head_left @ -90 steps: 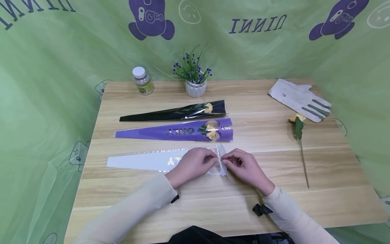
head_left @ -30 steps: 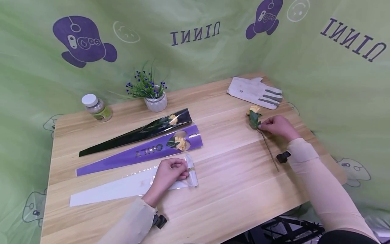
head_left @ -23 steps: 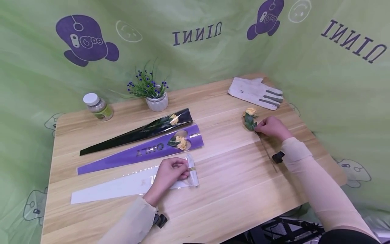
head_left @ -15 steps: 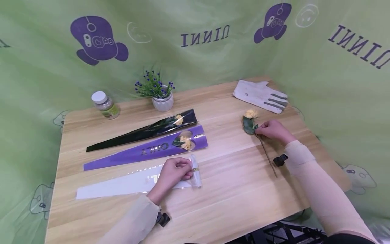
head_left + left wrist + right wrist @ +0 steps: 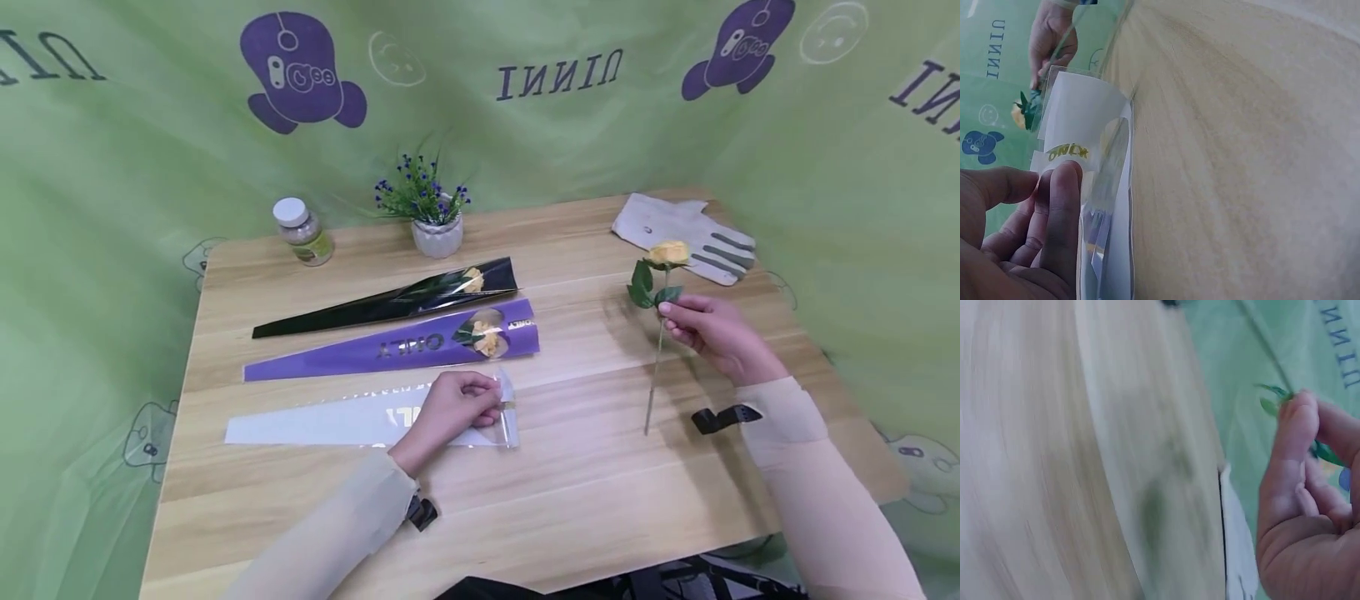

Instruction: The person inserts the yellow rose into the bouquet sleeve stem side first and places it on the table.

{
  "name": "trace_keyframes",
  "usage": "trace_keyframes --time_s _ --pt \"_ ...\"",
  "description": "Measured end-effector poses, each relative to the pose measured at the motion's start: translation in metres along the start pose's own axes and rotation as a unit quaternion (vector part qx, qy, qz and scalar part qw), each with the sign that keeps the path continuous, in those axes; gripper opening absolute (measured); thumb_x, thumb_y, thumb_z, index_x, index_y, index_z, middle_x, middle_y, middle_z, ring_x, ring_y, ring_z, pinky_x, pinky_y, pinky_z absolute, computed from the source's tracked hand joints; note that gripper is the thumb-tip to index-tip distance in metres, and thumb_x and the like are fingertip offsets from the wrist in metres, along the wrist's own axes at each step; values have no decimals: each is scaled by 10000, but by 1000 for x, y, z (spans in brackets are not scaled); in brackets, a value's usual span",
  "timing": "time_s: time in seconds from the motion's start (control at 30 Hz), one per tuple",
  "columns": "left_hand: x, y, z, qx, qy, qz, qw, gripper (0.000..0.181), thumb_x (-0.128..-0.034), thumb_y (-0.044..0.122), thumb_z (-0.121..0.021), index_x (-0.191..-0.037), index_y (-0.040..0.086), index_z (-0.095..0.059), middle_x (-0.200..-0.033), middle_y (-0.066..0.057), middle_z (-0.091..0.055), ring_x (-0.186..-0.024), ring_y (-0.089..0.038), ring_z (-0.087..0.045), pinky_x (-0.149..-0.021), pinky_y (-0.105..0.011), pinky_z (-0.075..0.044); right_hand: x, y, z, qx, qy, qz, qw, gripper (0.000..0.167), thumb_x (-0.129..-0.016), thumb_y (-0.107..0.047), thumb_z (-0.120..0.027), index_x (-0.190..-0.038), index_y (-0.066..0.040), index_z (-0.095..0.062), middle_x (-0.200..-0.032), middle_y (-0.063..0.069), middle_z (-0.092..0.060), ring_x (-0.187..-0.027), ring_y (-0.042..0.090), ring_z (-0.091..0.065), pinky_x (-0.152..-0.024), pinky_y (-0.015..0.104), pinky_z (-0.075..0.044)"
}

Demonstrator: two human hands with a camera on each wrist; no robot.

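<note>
My left hand [image 5: 455, 406] pinches the top layer of the white sleeve [image 5: 315, 423] near its wide right end. The left wrist view shows the sleeve [image 5: 1085, 112] parted at its mouth, with thumb and fingers on the edge by the gold lettering. At the right, my right hand [image 5: 716, 333] pinches the stem of the yellow rose [image 5: 667, 253] just below its green leaves; the bloom points away from me and the stem hangs toward me. In the right wrist view the right hand [image 5: 1304, 487] grips the stem [image 5: 1269, 353], its bloom mostly hidden.
Beyond the white sleeve lie a purple sleeve [image 5: 345, 358] and a black sleeve [image 5: 360, 312], each with a yellow rose inside. A lidded jar [image 5: 303, 233] and a potted plant [image 5: 437, 237] stand at the back. A grey-white glove [image 5: 675, 223] lies back right.
My right hand left the white sleeve, took hold of the rose, lifted it off the table and turned it more upright. The left hand stays on the sleeve. The head view has shifted.
</note>
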State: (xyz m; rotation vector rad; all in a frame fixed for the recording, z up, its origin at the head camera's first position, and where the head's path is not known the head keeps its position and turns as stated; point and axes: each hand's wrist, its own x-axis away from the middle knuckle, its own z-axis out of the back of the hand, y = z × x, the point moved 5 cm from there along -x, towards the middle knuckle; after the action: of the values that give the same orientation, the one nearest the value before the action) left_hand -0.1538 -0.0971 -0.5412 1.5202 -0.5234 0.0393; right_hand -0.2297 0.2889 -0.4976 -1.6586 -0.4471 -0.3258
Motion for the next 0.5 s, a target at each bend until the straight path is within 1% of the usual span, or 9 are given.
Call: trace_keyframes --time_s 0.07,0.1,0.17,0.23,0.33,0.4,0.43,0.5 --pt "-1 0 -2 42 -52 14 10000 189 -923 32 -706 -1058 -101 -701 -825 -149 -728 -691 -205 -722 -668 -330 -642 9 1 -9 -723 -67 271 9970 17 -966 -47 -696 -979 -44 -686 -883 67 -713 -740 105 -678 -650 189 -596" --pt "-1 0 -3 62 -75 41 9999 186 -923 28 -702 -1057 -102 -701 -822 -150 -727 -690 -203 -722 -671 -329 -642 15 1 -15 -1000 -64 411 9941 24 -970 -27 -683 -968 -49 -695 -877 71 -720 -740 114 -687 -647 194 -599" --pt "-1 0 -5 99 -109 86 9999 182 -924 19 -697 -1058 -105 -704 -819 -150 -728 -688 -199 -724 -675 -327 -641 27 1 -31 -1521 -91 815 9850 82 -977 23 -649 -967 -39 -702 -875 91 -727 -752 139 -702 -652 210 -605" --pt "-1 0 -7 135 -128 98 9998 185 -927 21 -698 -1060 -107 -705 -820 -151 -729 -689 -197 -726 -679 -327 -640 38 1 -48 -1905 -140 1353 9722 108 -971 68 -630 -998 -4 -706 -885 117 -729 -768 167 -714 -660 225 -611" --pt "-2 1 -7 200 -119 47 9997 193 -930 29 -706 -1063 -111 -706 -830 -160 -731 -690 -200 -728 -680 -328 -640 53 -3 -74 -1967 3 2298 9531 120 -948 117 -631 -1024 48 -693 -893 142 -731 -775 194 -720 -660 235 -611" --pt "-3 2 -8 235 -114 16 9997 200 -933 36 -709 -1067 -113 -706 -836 -169 -732 -691 -201 -729 -681 -331 -641 61 -4 -87 -1684 220 2853 9433 124 -926 139 -647 -1030 80 -679 -900 154 -732 -778 208 -722 -657 242 -612" --pt "-3 2 -7 255 -112 14 9996 203 -935 37 -709 -1070 -114 -706 -840 -174 -732 -691 -199 -729 -683 -332 -641 65 -4 -92 -1509 335 3064 9393 133 -914 148 -656 -1036 97 -671 -905 163 -733 -776 217 -723 -656 249 -612" --pt "-4 4 -7 295 -117 33 9995 208 -940 38 -705 -1078 -117 -704 -850 -180 -733 -694 -196 -729 -690 -333 -640 71 -4 -100 -1162 584 3356 9330 146 -888 157 -685 -1029 128 -659 -904 177 -734 -772 227 -726 -647 260 -615"
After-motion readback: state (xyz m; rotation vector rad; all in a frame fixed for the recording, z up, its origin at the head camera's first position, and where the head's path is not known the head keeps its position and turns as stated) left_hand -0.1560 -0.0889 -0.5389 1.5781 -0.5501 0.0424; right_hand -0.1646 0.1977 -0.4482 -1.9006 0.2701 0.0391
